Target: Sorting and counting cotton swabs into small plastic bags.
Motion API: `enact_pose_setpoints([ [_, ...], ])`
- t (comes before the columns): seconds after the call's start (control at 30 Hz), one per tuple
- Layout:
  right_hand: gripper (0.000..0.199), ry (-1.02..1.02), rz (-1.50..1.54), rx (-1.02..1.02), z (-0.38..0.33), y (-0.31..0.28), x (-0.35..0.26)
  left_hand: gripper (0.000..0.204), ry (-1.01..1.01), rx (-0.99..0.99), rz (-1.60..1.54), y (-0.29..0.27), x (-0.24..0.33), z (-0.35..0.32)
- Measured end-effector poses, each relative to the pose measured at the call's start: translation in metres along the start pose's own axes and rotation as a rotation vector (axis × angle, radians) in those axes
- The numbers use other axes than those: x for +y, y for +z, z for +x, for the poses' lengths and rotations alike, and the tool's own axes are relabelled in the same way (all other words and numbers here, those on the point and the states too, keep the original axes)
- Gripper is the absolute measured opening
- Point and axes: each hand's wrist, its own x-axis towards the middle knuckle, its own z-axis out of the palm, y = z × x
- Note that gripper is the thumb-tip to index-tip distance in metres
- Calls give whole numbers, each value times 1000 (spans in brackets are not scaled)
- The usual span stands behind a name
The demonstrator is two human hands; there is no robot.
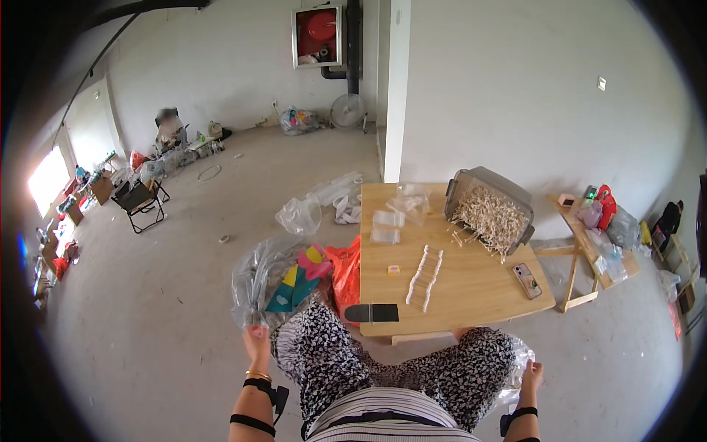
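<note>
I'm sitting at the low wooden table (471, 287), knees tucked against its near edge, and both arms are down at my sides. My left hand (257, 341) reaches out to the big clear plastic bag (259, 276) on the floor to my left; the fingers are pinched on its lower edge, so that is a narrow grip on the plastic film. Inside or behind the bag I can see coloured pieces, teal, yellow and pink, and an orange bag (346, 274) sits just beside it against the table.

My right hand (531, 376) is low on the other side, touching a second clear plastic bag (518, 361) that bulges out by my right knee. Whether those fingers are closed on it or only resting against it I cannot tell from here.

Up on the table: a row of small clear sachets (425, 278) laid in a line, a few more flat sachets (387, 225) farther back, a dark flat tool (373, 313) at the near edge, a phone (527, 281) to the right, and a grey plastic tub (487, 200) tipped on its side with pale wooden sticks (492, 219) spilling out.

The risk, as I judge it: the left bag is thin and held only by its edge, so a tug could tear it or dump what is inside onto the floor. And my knees are touching the table; a bump could scatter that neat row of sachets.
</note>
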Motion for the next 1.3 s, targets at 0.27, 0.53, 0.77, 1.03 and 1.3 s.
enact_pose_setpoints([
  [0.27,54,-274,-366,-306,-38,16,-77,39,556,-246,164,37,87,-70],
  [0.53,40,-199,-388,-1016,-67,-35,-163,30,473,-1546,76,-9,129,-79],
  [0.77,74,27,-181,-1590,-103,-52,-209,24,605,-1875,-309,-34,193,-129],
  [1.03,44,216,85,-1313,-56,-77,-174,27,692,-1075,224,-45,161,-89],
  [1.3,39,-124,-79,-856,-28,-67,-189,36,738,-785,309,-48,167,-64],
])
